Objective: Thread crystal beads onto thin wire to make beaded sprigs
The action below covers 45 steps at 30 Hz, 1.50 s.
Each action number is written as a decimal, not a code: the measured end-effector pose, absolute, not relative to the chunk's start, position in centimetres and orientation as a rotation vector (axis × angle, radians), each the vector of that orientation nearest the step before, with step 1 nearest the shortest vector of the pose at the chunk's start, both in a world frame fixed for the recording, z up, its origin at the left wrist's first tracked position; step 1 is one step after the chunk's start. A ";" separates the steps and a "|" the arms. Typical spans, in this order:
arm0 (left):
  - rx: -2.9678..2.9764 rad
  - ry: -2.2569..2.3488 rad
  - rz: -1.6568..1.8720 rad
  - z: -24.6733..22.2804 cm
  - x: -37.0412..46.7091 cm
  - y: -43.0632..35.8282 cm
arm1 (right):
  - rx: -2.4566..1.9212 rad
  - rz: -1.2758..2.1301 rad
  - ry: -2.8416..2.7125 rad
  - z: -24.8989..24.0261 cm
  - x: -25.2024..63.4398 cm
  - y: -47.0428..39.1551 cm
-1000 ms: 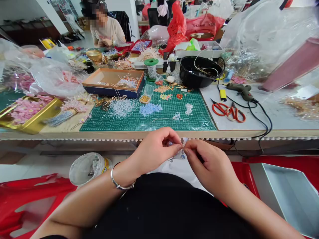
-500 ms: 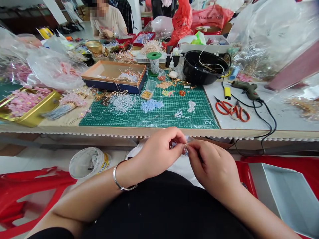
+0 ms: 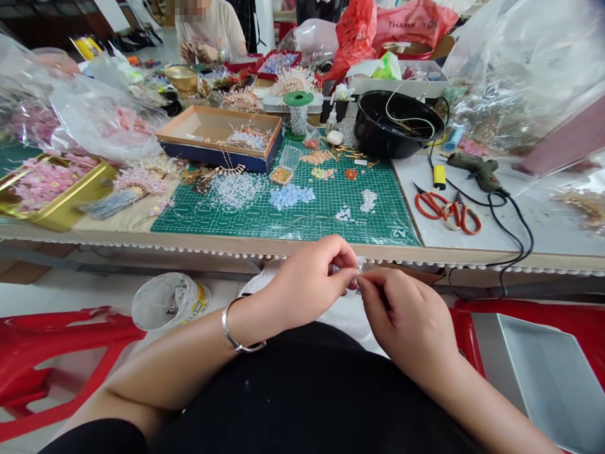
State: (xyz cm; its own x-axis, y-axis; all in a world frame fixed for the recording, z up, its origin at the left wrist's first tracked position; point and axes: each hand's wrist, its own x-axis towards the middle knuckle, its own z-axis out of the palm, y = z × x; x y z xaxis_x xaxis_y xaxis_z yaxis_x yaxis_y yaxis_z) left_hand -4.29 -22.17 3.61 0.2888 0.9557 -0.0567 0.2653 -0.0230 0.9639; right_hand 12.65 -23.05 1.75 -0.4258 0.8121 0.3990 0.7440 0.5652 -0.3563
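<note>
In the head view, my left hand (image 3: 305, 287) and my right hand (image 3: 409, 312) meet in front of the table edge, each closed in a pinch. Between their fingertips is a small beaded piece (image 3: 360, 264), clear and bluish, mostly covered by the fingers. Beyond the hands lies a green cutting mat (image 3: 227, 224). On it are blue flower petals (image 3: 292, 197), clear beads (image 3: 236, 189), a small cluster of white-blue pieces (image 3: 344, 213) and a little open case of gold beads (image 3: 282, 175).
Orange-handled pliers (image 3: 447, 211) and a glue gun (image 3: 477, 170) with a trailing cord lie right. A black bowl (image 3: 392, 135), shallow box (image 3: 179, 151) and green spool (image 3: 297, 99) stand behind. A gold tin (image 3: 70, 208) holds pink flowers. Another person (image 3: 217, 28) sits opposite.
The view has shifted slightly, so the table things appear a little further right. Both hands keep their pinch with small finger movement; the beads below the fingertips show less now.
</note>
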 end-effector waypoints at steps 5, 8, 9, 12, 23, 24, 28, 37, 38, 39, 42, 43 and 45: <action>1.651 1.248 0.784 3.9 -4.6 -22.6 | -1.285 0.208 -2.238 1.7 12.7 -23.1; 1.743 1.296 0.740 4.0 -4.7 -22.7 | -1.366 0.394 -2.201 1.9 12.7 -23.1; 1.768 1.302 0.732 3.9 -4.8 -22.6 | -1.401 0.479 -2.178 1.9 12.7 -23.1; 1.821 1.287 0.731 3.9 -4.8 -22.5 | -1.480 0.739 -2.079 2.1 12.8 -22.7; 1.875 1.148 0.579 5.2 -5.7 -22.3 | -1.319 1.475 -2.110 2.7 14.2 -21.1; 1.885 1.157 0.559 5.3 -5.7 -22.2 | -1.352 1.498 -2.099 2.7 14.1 -21.2; 1.946 1.236 0.541 5.3 -5.6 -22.0 | -1.461 1.368 -2.068 2.3 13.7 -21.7; 1.529 1.072 0.483 4.4 -5.8 -21.4 | -1.353 1.745 -1.609 1.2 14.2 -22.1; 1.475 1.039 0.484 4.4 -5.8 -21.3 | -1.318 1.806 -1.533 1.1 14.2 -22.1; 1.436 1.016 0.493 4.3 -5.8 -21.3 | -1.279 1.865 -1.457 1.1 14.3 -22.2; 1.385 0.984 0.530 4.4 -5.7 -21.4 | -1.188 1.996 -1.272 1.1 14.3 -22.3; 1.381 0.979 0.539 4.5 -5.7 -21.4 | -1.172 2.020 -1.246 1.1 14.3 -22.3; 1.381 0.975 0.539 4.7 -5.7 -21.5 | -1.171 2.038 -1.259 1.2 14.2 -22.3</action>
State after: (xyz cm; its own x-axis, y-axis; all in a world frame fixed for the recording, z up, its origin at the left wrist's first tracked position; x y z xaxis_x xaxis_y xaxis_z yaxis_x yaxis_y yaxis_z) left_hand -5.70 -21.52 4.72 0.5264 0.8113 -0.2543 0.2165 0.1613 0.9629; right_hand 14.22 -22.33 1.19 -0.5246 0.7417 -0.4181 0.0421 -0.4679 -0.8828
